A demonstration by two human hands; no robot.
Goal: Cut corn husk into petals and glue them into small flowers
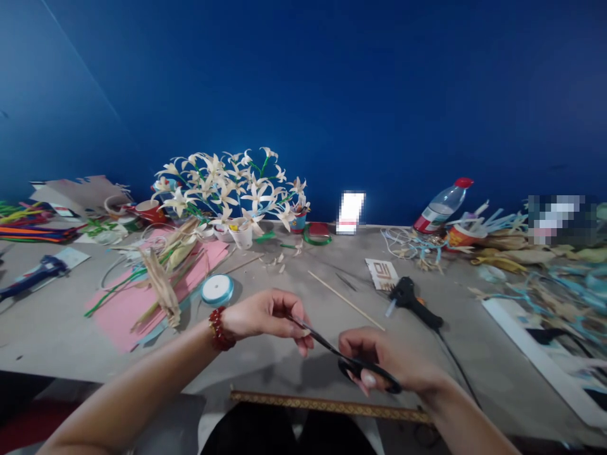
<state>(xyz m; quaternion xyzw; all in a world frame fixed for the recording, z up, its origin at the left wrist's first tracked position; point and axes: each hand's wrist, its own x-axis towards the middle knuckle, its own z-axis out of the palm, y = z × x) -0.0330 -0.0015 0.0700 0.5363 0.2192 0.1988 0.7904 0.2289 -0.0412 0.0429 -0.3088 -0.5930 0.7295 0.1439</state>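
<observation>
My right hand point(379, 357) grips black-handled scissors point(353, 366), fingers in the loops. Their narrow blades point up and left and look nearly closed. At the tips of the blades is my left hand point(279, 319), its thumb and fingers pinched together; whatever is between them is too small to name. A dark red bead bracelet point(221, 328) circles the left wrist. Just behind that wrist lies a spool of light blue ribbon point(217, 289). A thin wooden stick point(346, 300) rests on the table beyond both hands.
To the right are a black glue gun point(417, 303) with its cord and a white power strip point(540, 360). White flowers point(232, 189) stand in cups at the back. Corn husks point(161, 284) cover pink paper point(111, 309) on the left. A bottle point(441, 205) leans near the wall.
</observation>
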